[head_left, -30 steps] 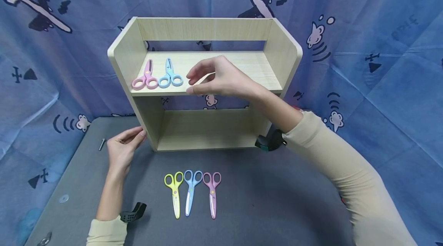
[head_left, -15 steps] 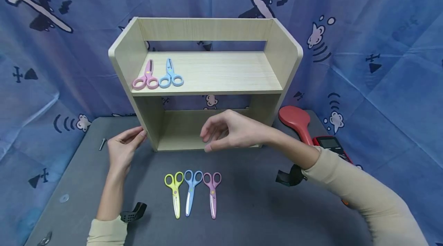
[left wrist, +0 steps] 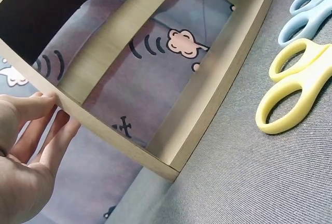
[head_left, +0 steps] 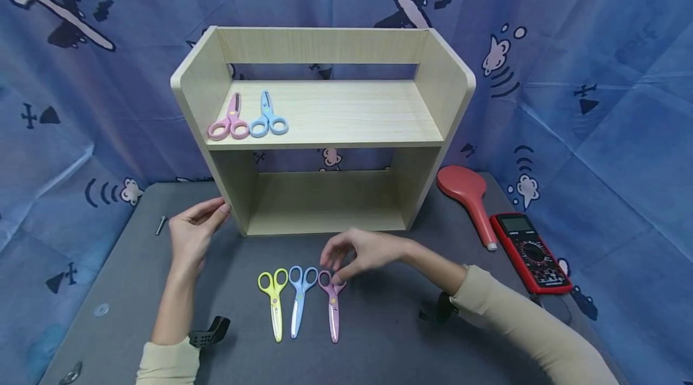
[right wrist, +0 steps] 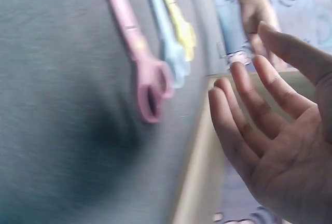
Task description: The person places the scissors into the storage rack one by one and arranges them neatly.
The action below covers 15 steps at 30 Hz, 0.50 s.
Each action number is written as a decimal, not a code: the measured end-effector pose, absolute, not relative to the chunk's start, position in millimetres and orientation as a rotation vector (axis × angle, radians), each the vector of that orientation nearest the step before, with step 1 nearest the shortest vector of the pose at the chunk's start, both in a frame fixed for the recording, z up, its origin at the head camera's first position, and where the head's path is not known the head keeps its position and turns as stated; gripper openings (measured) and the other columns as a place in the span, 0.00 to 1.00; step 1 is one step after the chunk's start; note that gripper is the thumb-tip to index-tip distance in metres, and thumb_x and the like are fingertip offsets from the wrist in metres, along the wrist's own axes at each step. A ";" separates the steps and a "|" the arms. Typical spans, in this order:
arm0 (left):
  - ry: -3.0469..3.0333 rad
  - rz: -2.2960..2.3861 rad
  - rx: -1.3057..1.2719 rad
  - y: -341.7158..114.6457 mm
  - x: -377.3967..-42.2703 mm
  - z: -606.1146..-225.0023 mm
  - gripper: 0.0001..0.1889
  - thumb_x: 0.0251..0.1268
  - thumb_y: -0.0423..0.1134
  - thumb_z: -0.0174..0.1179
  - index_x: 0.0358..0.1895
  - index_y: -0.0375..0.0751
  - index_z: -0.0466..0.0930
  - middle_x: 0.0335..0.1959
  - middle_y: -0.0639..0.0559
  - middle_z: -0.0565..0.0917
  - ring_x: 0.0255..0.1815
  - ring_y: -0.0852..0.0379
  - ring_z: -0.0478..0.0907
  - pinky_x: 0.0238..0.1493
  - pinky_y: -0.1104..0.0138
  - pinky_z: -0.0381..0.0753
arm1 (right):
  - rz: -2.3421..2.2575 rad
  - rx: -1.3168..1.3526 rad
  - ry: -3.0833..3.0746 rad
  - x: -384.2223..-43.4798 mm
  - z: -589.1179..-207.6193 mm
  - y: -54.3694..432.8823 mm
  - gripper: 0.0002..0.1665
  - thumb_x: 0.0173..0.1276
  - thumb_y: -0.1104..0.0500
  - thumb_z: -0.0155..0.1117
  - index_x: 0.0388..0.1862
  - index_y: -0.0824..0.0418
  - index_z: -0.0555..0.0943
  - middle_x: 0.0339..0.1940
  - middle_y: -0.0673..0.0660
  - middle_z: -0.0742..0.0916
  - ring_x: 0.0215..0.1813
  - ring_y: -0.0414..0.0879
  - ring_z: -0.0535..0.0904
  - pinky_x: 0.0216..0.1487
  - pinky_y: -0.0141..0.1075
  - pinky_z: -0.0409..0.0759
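Note:
A pale wooden two-tier shelf (head_left: 325, 222) stands on the grey table. My left hand (head_left: 195, 231) grips the front edge of its left side panel, thumb on the edge and fingers at the outer face, as the left wrist view shows. Yellow scissors (head_left: 275, 307), blue scissors (head_left: 298, 307) and purple scissors (head_left: 332, 307) lie in a row before the shelf, handles toward it. Over the purple scissors' handle hovers my right hand (head_left: 365, 252), fingers loosely bent and holding nothing. Pink scissors (head_left: 233, 113) and light blue scissors (head_left: 266, 111) lie on the upper board at its left, blades pointing back.
Right of the shelf lie a red paddle-shaped object (head_left: 462, 183) and a red multimeter (head_left: 533, 252). A small bolt (head_left: 161, 225), a clear disc (head_left: 101, 310) and a metal piece (head_left: 71, 373) are along the left side. A blue patterned curtain (head_left: 590, 102) surrounds the table.
My right hand has come down from the upper board, past the lower tier, to the purple scissors' handle. The left hand has stayed at the side panel. All the scissors lie unchanged.

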<state>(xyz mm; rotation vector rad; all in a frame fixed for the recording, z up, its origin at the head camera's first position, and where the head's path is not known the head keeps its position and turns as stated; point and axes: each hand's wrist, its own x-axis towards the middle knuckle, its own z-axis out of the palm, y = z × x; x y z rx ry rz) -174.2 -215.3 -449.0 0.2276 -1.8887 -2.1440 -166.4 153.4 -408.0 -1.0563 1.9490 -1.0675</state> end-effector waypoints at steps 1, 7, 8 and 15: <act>-1.891 -2.142 0.229 -215.1 -174.3 -449.1 0.16 0.67 0.27 0.75 0.56 0.25 0.89 0.37 0.60 0.95 0.39 0.64 0.94 0.49 0.71 0.96 | -1.057 -1.053 1.953 -166.7 -416.0 154.0 0.22 0.72 0.64 0.77 0.62 0.68 0.84 0.57 0.70 0.89 0.58 0.60 0.88 0.66 0.51 0.93; -1.896 -2.142 0.235 -214.6 -174.5 -448.9 0.16 0.68 0.28 0.75 0.56 0.26 0.89 0.37 0.60 0.95 0.39 0.64 0.94 0.49 0.71 0.96 | -1.031 -1.054 1.985 -170.6 -456.8 158.0 0.25 0.71 0.64 0.78 0.64 0.67 0.83 0.58 0.66 0.88 0.59 0.64 0.82 0.62 0.53 0.90; -1.895 -2.144 0.235 -214.5 -174.5 -448.9 0.16 0.68 0.27 0.75 0.56 0.26 0.89 0.37 0.59 0.95 0.39 0.64 0.94 0.49 0.70 0.96 | -1.034 -1.057 1.988 -171.4 -462.5 158.6 0.25 0.71 0.65 0.78 0.65 0.66 0.83 0.58 0.65 0.87 0.58 0.62 0.82 0.59 0.49 0.90; -1.881 -2.164 0.232 -214.7 -173.8 -449.0 0.16 0.68 0.28 0.75 0.56 0.26 0.89 0.37 0.58 0.95 0.40 0.63 0.95 0.51 0.68 0.96 | -1.016 -1.084 2.070 -174.1 -483.2 158.7 0.30 0.68 0.66 0.80 0.68 0.60 0.82 0.62 0.59 0.85 0.59 0.52 0.79 0.59 0.39 0.87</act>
